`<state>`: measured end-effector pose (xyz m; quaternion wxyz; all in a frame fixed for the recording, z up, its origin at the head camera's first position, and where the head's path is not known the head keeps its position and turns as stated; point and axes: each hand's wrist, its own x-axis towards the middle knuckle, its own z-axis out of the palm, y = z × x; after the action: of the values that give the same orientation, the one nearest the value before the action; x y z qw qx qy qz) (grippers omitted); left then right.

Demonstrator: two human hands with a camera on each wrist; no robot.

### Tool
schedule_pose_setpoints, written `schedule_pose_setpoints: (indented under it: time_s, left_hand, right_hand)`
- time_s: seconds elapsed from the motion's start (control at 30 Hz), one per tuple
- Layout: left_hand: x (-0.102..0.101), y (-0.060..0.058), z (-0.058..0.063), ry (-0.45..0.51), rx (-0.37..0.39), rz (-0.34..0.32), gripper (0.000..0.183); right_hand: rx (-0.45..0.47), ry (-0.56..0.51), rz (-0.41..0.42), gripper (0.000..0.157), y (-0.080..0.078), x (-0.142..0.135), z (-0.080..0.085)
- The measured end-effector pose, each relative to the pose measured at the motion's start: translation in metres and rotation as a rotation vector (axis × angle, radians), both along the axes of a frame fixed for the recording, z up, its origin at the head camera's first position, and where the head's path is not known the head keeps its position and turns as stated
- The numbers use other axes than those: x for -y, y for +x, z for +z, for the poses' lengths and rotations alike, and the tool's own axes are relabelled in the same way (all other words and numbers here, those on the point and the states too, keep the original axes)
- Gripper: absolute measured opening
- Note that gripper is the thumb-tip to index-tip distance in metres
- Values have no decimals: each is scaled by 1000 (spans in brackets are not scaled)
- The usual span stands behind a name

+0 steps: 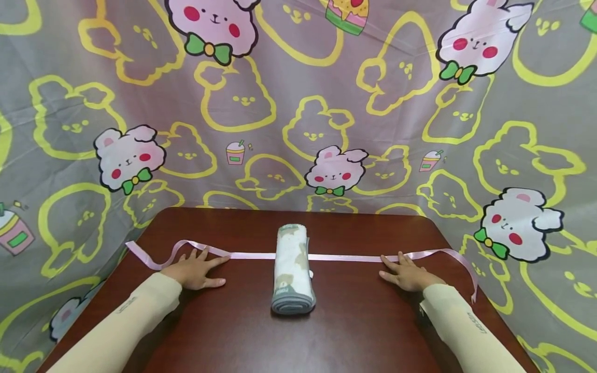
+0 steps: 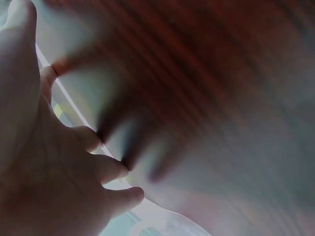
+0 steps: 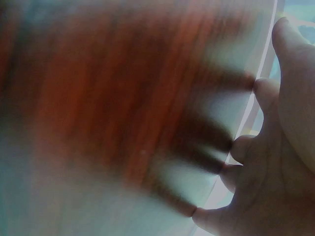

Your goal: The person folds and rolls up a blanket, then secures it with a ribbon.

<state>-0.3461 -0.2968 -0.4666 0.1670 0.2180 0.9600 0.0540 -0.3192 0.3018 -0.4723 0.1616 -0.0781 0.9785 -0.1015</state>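
A rolled towel, white with beige bear prints and a grey edge, lies lengthwise in the middle of the table. A thin pink ribbon runs sideways beneath it, straight between the two hands. On the left, my left hand rests with spread fingers, fingertips on the ribbon. My right hand presses the ribbon's other side the same way. Both wrist views show straight, parted fingers with tips down at the table surface. Beyond each hand the loose ribbon end curls toward the table's side edge.
The dark reddish-brown table has rounded far corners. A grey curtain with yellow outlines and cartoon rabbits hangs behind it and along both sides. A small white tag sticks out at the towel's right side.
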Motion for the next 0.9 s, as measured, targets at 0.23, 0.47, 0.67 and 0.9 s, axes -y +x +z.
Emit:
schedule_pose_setpoints:
  time_s: [0.23,0.47,0.67,0.9]
  left_hand:
    - [2,4,-4,-23,-23,-10,83]
    - [2,10,-7,-6,-20,-18,84]
    - [2,15,-5,16,-43,-29,84]
    - [6,24,-2,31,-16,-20,83]
  right_hand:
    - [-15,7,22,76,8,2,3]
    - [-35,3,25,75,14,0,5]
    - [-30,3,19,77,18,-2,5]
    - [-29,11,22,77,21,2,2]
